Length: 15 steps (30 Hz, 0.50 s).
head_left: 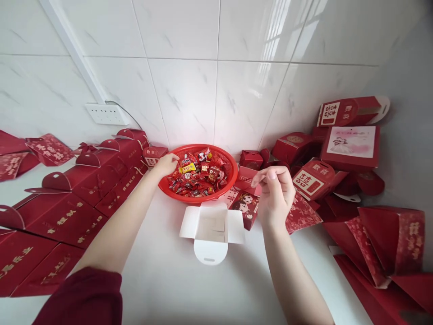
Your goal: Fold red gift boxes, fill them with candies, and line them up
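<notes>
Left hand (166,165): out at the left side of the basket, over the rim, with loosely bent fingers right by the candies; no telling from here about a sweet between the fingertips.
Right hand (275,194): up in the air, right of the open box, with curled fingers and thumb drawn in close to the index; possibly pinching something small, impossible to confirm.
Red plastic basket (234,172): sitting near the tiled wall (189,90), just behind the open box.
Wrapped candies (199,183): heaped inside the basket, mostly red, with a yellow-wrapped candy (187,168) near the top.
Open box (210,253): white inside, with flaps spread wide, on the white tabletop (158,280), between the two forearms.
Rim danger: likely to tip or drag the basket with a heavy press of the left wrist; liable to flick sweets over the edge.
Flap danger: easy to catch a spread flap with a low sleeve or forearm, and so to spin or shove such a light box.
Drop danger: small, slick wrappers, so quick to slip from a loose pinch and land beside the box.
Right-side danger: close quarters by the cartoon-printed box (246,206) and the jumbled red boxes (352,144); prone to slide after an elbow bump.
Left-side danger: a tight passage for the forearm past the row of red gift boxes (67,216); easy to nudge.
</notes>
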Motion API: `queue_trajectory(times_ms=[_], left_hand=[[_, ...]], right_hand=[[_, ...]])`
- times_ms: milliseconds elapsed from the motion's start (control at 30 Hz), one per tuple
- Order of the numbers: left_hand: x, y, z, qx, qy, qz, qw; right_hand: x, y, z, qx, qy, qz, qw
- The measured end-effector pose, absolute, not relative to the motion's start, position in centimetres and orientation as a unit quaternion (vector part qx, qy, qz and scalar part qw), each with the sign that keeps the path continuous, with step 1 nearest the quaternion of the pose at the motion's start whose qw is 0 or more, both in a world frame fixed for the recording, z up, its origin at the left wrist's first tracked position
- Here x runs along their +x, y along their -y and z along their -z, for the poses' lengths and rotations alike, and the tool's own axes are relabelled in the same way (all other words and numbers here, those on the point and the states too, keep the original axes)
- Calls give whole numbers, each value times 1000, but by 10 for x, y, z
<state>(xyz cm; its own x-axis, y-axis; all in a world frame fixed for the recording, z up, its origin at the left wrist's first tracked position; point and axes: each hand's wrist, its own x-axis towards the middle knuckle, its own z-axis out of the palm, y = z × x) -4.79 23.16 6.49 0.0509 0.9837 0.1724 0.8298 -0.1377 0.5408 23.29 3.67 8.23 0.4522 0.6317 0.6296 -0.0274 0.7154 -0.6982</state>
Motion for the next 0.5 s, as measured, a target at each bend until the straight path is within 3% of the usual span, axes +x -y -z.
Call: queue_trajectory(times_ms=[267, 500], left_hand=[[-28, -284, -41, 708, -641, -152, 256], [-40, -284, -29, 686, -682, -38, 250]], right_hand=[[240, -39, -75, -347, 518, -258, 738], [240, -43, -76, -353, 526, -271, 725]])
